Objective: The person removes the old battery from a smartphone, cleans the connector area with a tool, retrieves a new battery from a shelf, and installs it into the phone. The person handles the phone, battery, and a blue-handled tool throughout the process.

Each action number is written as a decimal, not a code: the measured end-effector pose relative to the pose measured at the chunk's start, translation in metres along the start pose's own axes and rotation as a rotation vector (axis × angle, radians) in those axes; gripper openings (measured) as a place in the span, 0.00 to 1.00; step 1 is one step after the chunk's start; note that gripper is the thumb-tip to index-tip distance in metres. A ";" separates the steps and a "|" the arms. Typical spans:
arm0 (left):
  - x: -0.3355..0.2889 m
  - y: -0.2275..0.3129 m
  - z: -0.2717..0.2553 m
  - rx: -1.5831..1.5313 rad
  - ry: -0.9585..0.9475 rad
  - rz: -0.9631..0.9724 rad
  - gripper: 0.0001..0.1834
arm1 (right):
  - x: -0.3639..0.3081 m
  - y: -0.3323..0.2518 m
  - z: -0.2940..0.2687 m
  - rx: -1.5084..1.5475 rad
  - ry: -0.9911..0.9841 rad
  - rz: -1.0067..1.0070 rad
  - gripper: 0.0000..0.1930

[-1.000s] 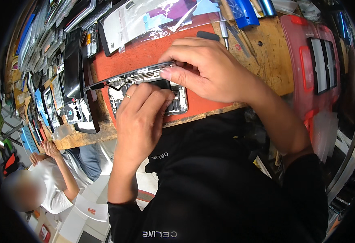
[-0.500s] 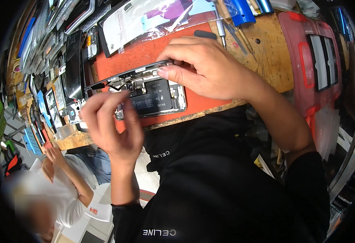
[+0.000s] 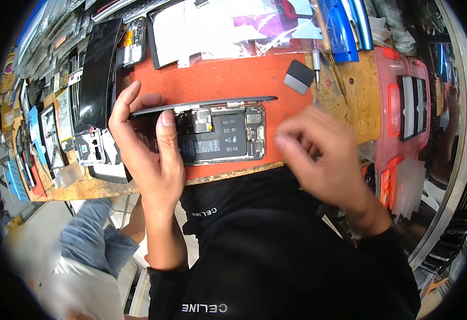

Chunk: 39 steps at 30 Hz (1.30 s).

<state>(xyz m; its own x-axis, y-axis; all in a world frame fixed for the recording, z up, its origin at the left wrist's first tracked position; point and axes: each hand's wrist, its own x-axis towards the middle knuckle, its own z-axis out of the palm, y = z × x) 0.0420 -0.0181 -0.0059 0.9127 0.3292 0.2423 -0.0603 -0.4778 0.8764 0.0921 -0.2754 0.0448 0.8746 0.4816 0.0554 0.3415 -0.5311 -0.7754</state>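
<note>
An opened phone (image 3: 254, 154) lies on the red mat, its black battery (image 3: 220, 138) and inner parts showing. Its screen panel (image 3: 217, 101) is raised along the far side, seen nearly edge-on. My left hand (image 3: 148, 144) grips the left end of this panel, thumb on the near face and fingers behind. To the right of the phone, apart from it, my right hand (image 3: 324, 154) hovers with curled fingers. Whatever lies between those fingers, if anything, is hidden. A small black-and-grey flat piece (image 3: 299, 77) rests on the mat beyond this hand.
Plastic-wrapped sheets (image 3: 233, 32) and a black phone panel (image 3: 99, 74) lie along the back. A screwdriver (image 3: 316, 61) and thin tools are at the back right, beside a pink case (image 3: 393, 101). Loose phone parts crowd the left; another person sits lower left.
My right hand has let go of the screen panel and moved right, toward me. My left hand, earlier loose near the phone, now grips the panel's left end. The view has shifted.
</note>
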 end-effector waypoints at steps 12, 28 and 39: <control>-0.010 -0.001 -0.006 -0.116 -0.006 -0.021 0.27 | -0.016 -0.008 0.058 -0.079 0.157 0.001 0.12; 0.004 -0.013 -0.012 -0.272 -0.102 0.033 0.07 | -0.008 -0.011 0.054 0.033 0.122 0.136 0.03; 0.003 -0.021 -0.006 -0.192 -0.055 0.103 0.05 | 0.003 -0.019 0.043 0.143 -0.014 0.442 0.05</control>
<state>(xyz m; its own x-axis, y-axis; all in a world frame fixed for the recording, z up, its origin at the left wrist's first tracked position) 0.0434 -0.0025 -0.0217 0.9181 0.2390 0.3162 -0.2254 -0.3413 0.9125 0.0730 -0.2338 0.0329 0.9206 0.2403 -0.3079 -0.1152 -0.5862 -0.8019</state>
